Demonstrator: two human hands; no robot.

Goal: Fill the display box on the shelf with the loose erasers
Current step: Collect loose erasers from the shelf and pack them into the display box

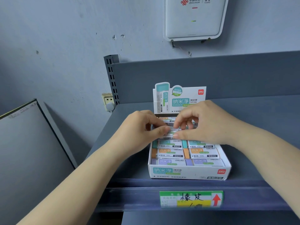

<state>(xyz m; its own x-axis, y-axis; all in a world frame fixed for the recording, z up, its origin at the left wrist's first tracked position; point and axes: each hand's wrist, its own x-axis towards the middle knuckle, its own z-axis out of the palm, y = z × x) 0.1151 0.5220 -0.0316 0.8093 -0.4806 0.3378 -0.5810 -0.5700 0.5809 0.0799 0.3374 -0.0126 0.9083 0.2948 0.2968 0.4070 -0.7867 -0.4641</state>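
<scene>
A white display box (189, 173) stands on the grey shelf (129, 168), its printed header card upright at the back. Rows of sleeved erasers (172, 153) in teal, orange and purple fill its front part. Over the back of the box, my left hand (142, 127) and my right hand (203, 122) meet. Both pinch a white-sleeved eraser (174, 131) between thumb and fingers, just above the box. More erasers with barcodes show beneath the fingers, partly hidden.
A green and yellow price label (191, 198) with a red arrow sits on the shelf's front rail. A white router (193, 18) hangs on the wall above. A wall socket (108, 101) is left of the shelf upright, and a grey panel (29, 143) leans at left.
</scene>
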